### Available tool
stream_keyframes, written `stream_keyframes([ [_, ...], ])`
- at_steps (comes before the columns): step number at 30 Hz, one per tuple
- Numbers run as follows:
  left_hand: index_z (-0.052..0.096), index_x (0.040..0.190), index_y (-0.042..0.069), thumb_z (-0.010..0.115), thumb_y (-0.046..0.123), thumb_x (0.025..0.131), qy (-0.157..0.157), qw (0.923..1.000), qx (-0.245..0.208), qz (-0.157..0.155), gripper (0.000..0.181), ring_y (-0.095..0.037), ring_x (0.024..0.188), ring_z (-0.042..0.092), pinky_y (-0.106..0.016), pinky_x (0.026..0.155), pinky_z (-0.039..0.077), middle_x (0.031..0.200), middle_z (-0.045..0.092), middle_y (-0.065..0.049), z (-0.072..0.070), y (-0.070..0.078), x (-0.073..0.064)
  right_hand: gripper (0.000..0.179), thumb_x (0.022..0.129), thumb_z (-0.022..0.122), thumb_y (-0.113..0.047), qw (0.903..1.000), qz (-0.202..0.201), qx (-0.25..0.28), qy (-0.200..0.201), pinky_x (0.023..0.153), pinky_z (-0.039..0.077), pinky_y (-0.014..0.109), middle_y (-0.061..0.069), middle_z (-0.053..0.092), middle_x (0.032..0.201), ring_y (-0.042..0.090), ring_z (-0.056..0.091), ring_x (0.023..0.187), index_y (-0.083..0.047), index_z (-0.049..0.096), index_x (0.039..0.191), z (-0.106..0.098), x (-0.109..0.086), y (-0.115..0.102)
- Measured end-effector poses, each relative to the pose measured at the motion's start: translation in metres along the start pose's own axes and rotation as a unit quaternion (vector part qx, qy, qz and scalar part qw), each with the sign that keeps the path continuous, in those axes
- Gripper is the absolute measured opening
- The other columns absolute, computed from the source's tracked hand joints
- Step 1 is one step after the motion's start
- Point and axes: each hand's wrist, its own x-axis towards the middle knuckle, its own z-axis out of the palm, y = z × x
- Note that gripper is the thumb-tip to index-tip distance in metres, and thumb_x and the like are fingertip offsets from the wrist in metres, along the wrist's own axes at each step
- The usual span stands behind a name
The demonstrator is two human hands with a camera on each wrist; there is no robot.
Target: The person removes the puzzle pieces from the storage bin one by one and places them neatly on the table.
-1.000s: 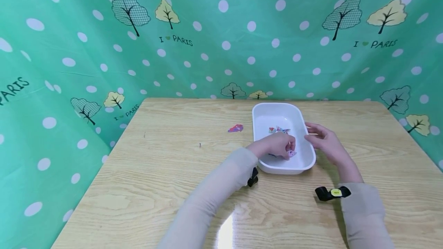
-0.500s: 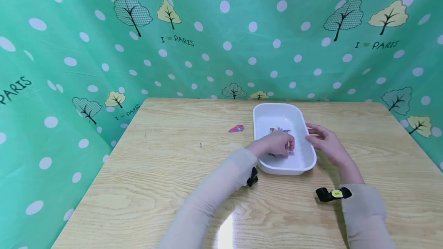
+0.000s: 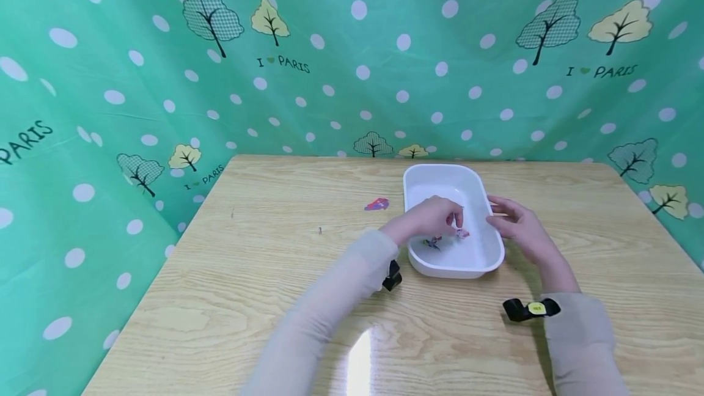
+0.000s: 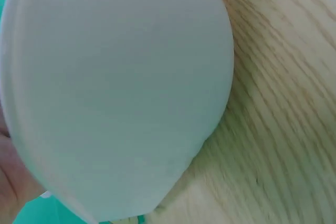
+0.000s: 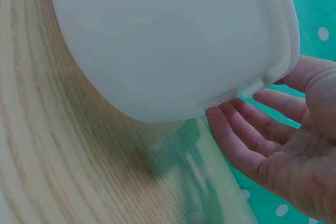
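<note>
A white plastic tub (image 3: pixel 481 249) stands on the wooden table. My left hand (image 3: pixel 434 216) reaches over its left wall, fingers curled and pointing down. A pinkish patterned small piece (image 3: pixel 462 234) shows just below the fingertips, and a dark, multicoloured piece (image 3: pixel 433 242) lies under the palm side. I cannot tell whether the fingers pinch anything. My right hand (image 3: pixel 517 225) touches the tub's outer right side. In the right wrist view, fairly straight fingers (image 5: pixel 239 142) rest against the tub wall near its rim. The left wrist view is mostly tub wall, with part of a hand at its left edge.
A small red and purple piece (image 3: pixel 376 204) lies on the wooden table (image 3: pixel 247 274) left of the tub. Behind and to the left hangs a green dotted curtain (image 3: pixel 330 47). Black straps (image 3: pixel 530 308) sit at both wrists.
My left hand has shifted left and slightly back inside the tub, uncovering the dark piece. The multicoloured piece seen farther back earlier is now hidden by that hand. My right hand stays put.
</note>
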Motion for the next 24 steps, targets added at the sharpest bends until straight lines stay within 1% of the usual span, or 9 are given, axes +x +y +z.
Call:
stream_keyframes([
  [4, 0.06, 0.084, 0.019, 0.066, 0.016, 0.082, 0.017, 0.9998, 0.006, 0.004, 0.007, -0.006, 0.063, 0.051, -0.015, 0.058, 0.041, 0.071, 0.055, 0.005, -0.004, -0.004, -0.002, 0.06, 0.092, 0.052, -0.027, 1.0, 0.0, 0.001, 0.0, 0.073, 0.049, 0.017, 0.026, 0.039, 0.131, -0.007, 0.048, 0.089, -0.005, 0.026, 0.142, 0.0, 0.0, -0.001],
  [7, 0.061, 0.084, 0.02, 0.067, 0.016, 0.081, 0.034, 0.9993, 0.007, 0.011, 0.008, -0.006, 0.065, 0.049, -0.015, 0.06, 0.04, 0.071, 0.056, 0.006, -0.008, -0.006, -0.005, 0.06, 0.092, 0.051, -0.028, 1.0, 0.001, -0.004, 0.0, 0.073, 0.049, 0.017, 0.026, 0.039, 0.132, -0.005, 0.048, 0.091, -0.006, 0.026, 0.143, 0.0, 0.0, -0.001],
  [11, 0.062, 0.085, 0.019, 0.067, 0.014, 0.08, 0.051, 0.9985, 0.004, 0.018, 0.009, -0.005, 0.065, 0.048, -0.014, 0.059, 0.04, 0.071, 0.055, 0.006, -0.013, -0.01, -0.01, 0.06, 0.092, 0.051, -0.027, 0.9999, 0.004, -0.01, 0.003, 0.072, 0.049, 0.018, 0.026, 0.039, 0.132, -0.004, 0.047, 0.091, -0.007, 0.026, 0.143, 0.0, -0.001, -0.001],
  [16, 0.064, 0.087, 0.017, 0.066, 0.016, 0.082, 0.067, 0.9976, -0.001, 0.018, 0.006, -0.006, 0.065, 0.046, -0.014, 0.058, 0.037, 0.07, 0.053, 0.004, -0.018, -0.015, -0.015, 0.06, 0.092, 0.052, -0.027, 0.9999, 0.008, -0.014, 0.005, 0.071, 0.049, 0.017, 0.026, 0.039, 0.132, -0.004, 0.047, 0.09, -0.006, 0.026, 0.142, -0.001, -0.001, -0.001],
  [19, 0.064, 0.088, 0.016, 0.067, 0.016, 0.082, 0.077, 0.9967, -0.019, 0.015, 0.006, -0.007, 0.066, 0.045, -0.015, 0.058, 0.037, 0.071, 0.053, 0.003, -0.022, -0.019, -0.018, 0.061, 0.092, 0.052, -0.029, 0.9998, 0.009, -0.014, 0.007, 0.071, 0.049, 0.017, 0.026, 0.039, 0.132, 0.001, 0.048, 0.093, -0.005, 0.026, 0.142, -0.001, -0.001, -0.002],
  [24, 0.065, 0.088, 0.017, 0.067, 0.016, 0.082, 0.088, 0.9954, -0.039, 0.003, 0.007, -0.007, 0.071, 0.047, -0.014, 0.061, 0.04, 0.075, 0.055, 0.004, -0.026, -0.027, -0.025, 0.06, 0.091, 0.053, -0.03, 0.9997, 0.012, -0.013, 0.015, 0.071, 0.049, 0.017, 0.023, 0.041, 0.13, 0.013, 0.048, 0.1, -0.006, 0.029, 0.141, 0.002, -0.001, -0.004],
])
